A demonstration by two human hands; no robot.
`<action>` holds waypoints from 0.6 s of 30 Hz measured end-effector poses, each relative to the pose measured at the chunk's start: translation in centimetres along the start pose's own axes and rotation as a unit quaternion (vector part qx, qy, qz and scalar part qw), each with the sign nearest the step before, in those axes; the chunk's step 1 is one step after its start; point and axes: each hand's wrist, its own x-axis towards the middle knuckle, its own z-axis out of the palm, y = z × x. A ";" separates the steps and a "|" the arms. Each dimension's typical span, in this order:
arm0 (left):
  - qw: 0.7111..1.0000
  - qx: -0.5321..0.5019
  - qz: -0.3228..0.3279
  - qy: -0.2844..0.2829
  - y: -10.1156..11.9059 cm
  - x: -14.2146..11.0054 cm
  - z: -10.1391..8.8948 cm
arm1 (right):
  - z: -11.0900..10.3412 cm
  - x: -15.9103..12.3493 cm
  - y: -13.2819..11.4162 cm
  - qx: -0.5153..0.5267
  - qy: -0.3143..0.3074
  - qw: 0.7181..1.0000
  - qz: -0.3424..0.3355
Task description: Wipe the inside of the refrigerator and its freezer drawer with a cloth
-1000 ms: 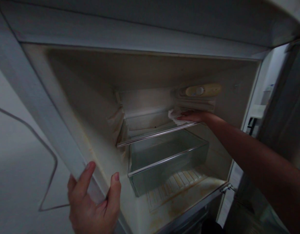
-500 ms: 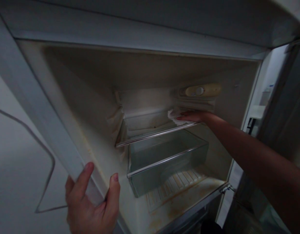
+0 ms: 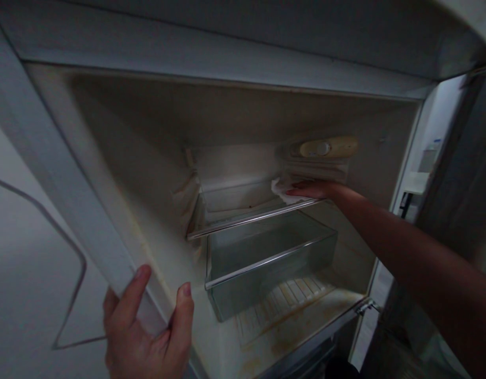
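An open, dim fridge compartment fills the view. My left hand (image 3: 146, 329) grips the fridge's left front edge (image 3: 69, 195), fingers wrapped round it. My right hand (image 3: 312, 188) reaches deep inside to the back right and lies flat, fingers together, pressing a white cloth (image 3: 281, 188) onto the glass shelf (image 3: 243, 213). Just above that hand sits a cream thermostat dial housing (image 3: 325, 148). Under the shelf is a clear plastic drawer (image 3: 266, 258), with nothing visible in it.
The fridge floor (image 3: 290, 326) shows brownish stains and a ribbed vent area. A thin dark cord (image 3: 69, 295) loops across the pale wall at left. The open fridge door (image 3: 464, 173) stands at right.
The view drifted slightly; my left hand sits a little lower and further left in the frame. My right hand and the cloth stay in nearly the same spot on the shelf.
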 end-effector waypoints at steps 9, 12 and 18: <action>1.000 0.000 -0.021 -0.005 0.3 0.2 0.0 | -0.2 -0.5 -0.5 -0.018 -0.013 0.999 0.029; 0.999 0.003 -0.036 -0.009 0.2 0.1 0.0 | -0.3 0.0 -0.3 -0.026 -0.019 0.999 0.022; 1.000 0.011 -0.006 -0.005 -0.2 -0.1 0.2 | -0.9 2.6 -0.8 0.009 -0.006 0.999 0.038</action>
